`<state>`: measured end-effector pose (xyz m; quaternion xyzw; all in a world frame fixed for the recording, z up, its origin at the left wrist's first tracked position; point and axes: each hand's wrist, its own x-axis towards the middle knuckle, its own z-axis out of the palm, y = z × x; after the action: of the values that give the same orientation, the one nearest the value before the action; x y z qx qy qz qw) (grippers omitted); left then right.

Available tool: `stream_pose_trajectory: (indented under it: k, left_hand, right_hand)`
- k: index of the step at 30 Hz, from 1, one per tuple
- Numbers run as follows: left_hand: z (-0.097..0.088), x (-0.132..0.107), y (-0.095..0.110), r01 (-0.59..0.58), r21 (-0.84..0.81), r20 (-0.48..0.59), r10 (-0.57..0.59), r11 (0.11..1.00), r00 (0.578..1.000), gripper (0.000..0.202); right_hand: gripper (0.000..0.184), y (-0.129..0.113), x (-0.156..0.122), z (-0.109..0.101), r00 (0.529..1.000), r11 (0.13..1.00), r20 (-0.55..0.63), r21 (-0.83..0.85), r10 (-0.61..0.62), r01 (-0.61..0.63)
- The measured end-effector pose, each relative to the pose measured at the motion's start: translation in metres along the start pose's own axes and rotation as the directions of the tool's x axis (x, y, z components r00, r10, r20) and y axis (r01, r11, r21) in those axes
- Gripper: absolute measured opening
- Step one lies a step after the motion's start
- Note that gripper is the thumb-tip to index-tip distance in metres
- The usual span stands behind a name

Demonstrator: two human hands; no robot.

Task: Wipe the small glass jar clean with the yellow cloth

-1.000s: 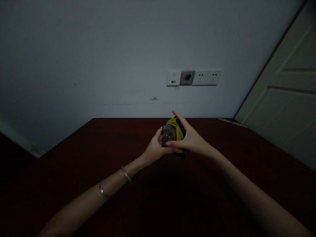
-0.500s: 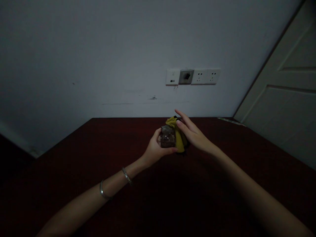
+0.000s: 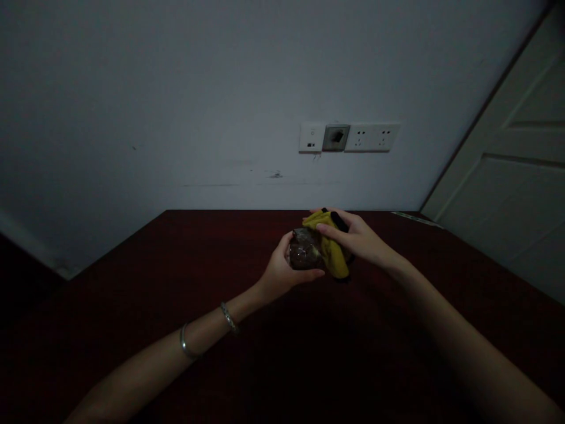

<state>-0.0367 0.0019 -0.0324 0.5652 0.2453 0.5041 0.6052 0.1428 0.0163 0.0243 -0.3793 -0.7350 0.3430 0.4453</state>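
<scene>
My left hand is wrapped round a small clear glass, thumb along its near side and fingers behind it. The glass is tilted, and its exact shape is hard to make out in the dim light. My right hand grips a yellow cloth with black edging, pinched between thumb and fingers. The cloth lies against the right end of the glass and hangs down beside it. Whether part of it goes inside the glass cannot be seen. Two silver bracelets circle my left forearm.
Below my hands spreads a dark red table, its far edge against a pale wall. Sockets and switches sit on the wall above. A white panelled door stands at the right, near a thin strip on the table's far corner.
My right hand has moved slightly right and down, its fingers now closed more around the cloth. More of the cloth shows. The glass has turned a little and shifted right with my left hand.
</scene>
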Motion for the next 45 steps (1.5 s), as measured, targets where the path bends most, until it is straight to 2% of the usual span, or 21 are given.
stream_pose_trajectory:
  k: [6,13,17,23,28,31,37,45]
  left_hand:
    - [0.001,-0.002,0.001,0.009,-0.011,-0.050,-0.009,1.000,0.999,0.084]
    - [0.002,-0.003,0.000,-0.018,0.022,-0.030,0.019,1.000,0.999,0.087]
    - [0.001,-0.003,0.000,-0.016,0.014,-0.026,0.016,1.000,1.000,0.081]
    - [0.001,-0.004,0.003,-0.004,-0.008,-0.061,0.003,1.000,0.998,0.072]
    - [0.000,-0.004,0.005,-0.018,-0.010,-0.078,0.017,1.000,0.997,0.072]
    - [0.000,-0.003,0.006,-0.050,0.022,-0.062,0.051,0.999,0.997,0.076]
    - [0.003,-0.005,0.005,-0.096,0.080,-0.036,0.100,0.992,0.994,0.082]
    - [0.003,-0.002,0.005,-0.225,0.115,-0.008,0.228,0.967,0.974,0.071]
  right_hand:
    - [0.034,-0.021,-0.008,-0.018,0.996,0.971,0.080,-0.233,-0.042,0.059]
    - [0.040,-0.031,-0.009,-0.012,0.980,0.921,0.103,-0.339,-0.169,0.195]
    - [0.034,-0.032,-0.009,-0.010,0.973,0.912,0.121,-0.340,-0.199,0.229]
    - [0.034,-0.034,-0.011,-0.009,0.963,0.904,0.141,-0.335,-0.232,0.266]
    - [0.033,-0.035,-0.013,-0.004,0.938,0.887,0.168,-0.310,-0.304,0.343]
    - [0.029,-0.034,-0.013,-0.002,0.925,0.865,0.129,-0.329,-0.357,0.380]
    - [0.028,-0.033,-0.013,-0.002,0.933,0.863,0.077,-0.359,-0.351,0.355]
    - [0.031,-0.042,-0.019,-0.002,0.894,0.823,0.176,-0.351,-0.412,0.447]
